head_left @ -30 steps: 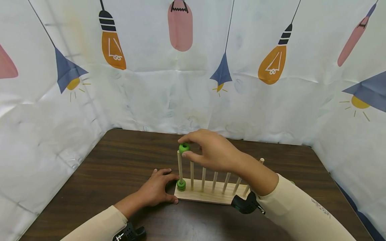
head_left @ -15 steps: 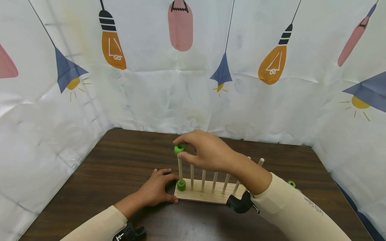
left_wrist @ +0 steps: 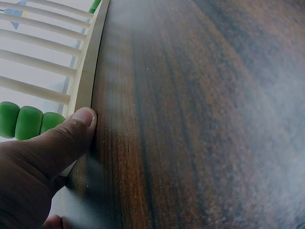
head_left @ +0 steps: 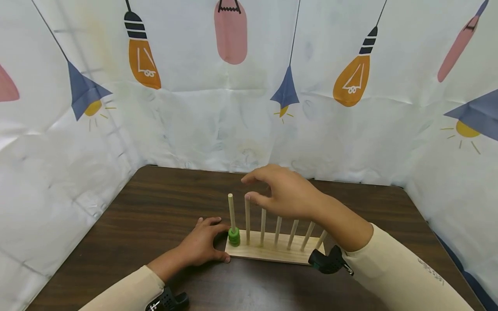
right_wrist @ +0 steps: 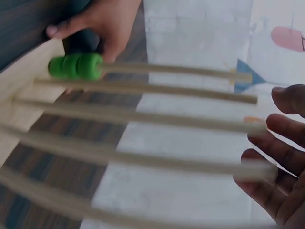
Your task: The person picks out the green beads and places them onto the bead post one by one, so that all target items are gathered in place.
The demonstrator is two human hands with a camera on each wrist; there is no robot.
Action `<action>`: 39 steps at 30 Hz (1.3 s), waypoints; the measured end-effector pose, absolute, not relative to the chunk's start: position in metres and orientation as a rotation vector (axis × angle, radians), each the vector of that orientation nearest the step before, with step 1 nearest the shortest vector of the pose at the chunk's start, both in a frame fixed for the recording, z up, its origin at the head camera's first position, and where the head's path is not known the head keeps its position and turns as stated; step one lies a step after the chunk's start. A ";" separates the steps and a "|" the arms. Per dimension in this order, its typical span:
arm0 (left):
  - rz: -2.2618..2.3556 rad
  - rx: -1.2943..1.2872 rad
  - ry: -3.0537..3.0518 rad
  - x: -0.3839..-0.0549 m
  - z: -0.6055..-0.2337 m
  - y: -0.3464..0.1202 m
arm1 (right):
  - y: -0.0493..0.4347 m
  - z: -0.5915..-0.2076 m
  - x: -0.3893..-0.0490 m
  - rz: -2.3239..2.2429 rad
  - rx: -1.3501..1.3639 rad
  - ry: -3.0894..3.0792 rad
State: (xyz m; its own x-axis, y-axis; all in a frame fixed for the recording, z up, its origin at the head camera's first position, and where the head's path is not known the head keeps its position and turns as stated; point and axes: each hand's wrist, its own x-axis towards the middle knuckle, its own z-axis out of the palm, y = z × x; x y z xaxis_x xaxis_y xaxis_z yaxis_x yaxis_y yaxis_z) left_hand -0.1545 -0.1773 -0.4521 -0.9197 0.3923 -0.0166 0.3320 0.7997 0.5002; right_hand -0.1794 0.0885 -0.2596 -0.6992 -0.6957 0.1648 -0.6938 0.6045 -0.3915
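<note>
A pale wooden peg board (head_left: 276,254) with a row of several upright pegs stands on the table. Three green beads (head_left: 234,237) are stacked at the foot of its leftmost peg. My left hand (head_left: 206,244) holds the board's left end, with the thumb (left_wrist: 78,126) against the front edge in the left wrist view. Above the pegs, my right hand (head_left: 288,194) is held with loosely bent fingers and nothing between them. In the right wrist view, its fingertips overlap the tops of the middle pegs (right_wrist: 190,119).
The dark wood-grain table (head_left: 171,190) backs onto a white cloth (head_left: 186,129) printed with lamps and bulbs. Something green (left_wrist: 95,5) shows past the board's far end in the left wrist view. A black wrist device (head_left: 327,260) sits close to the board's front right corner.
My right hand has let go of a green bead over the leftmost peg and moved right. The bead has dropped onto the stack there. My left hand has stayed in place.
</note>
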 end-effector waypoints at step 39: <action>0.784 0.548 2.867 -0.151 -0.451 -0.177 | 0.277 -0.311 -0.159 -0.782 -0.655 3.079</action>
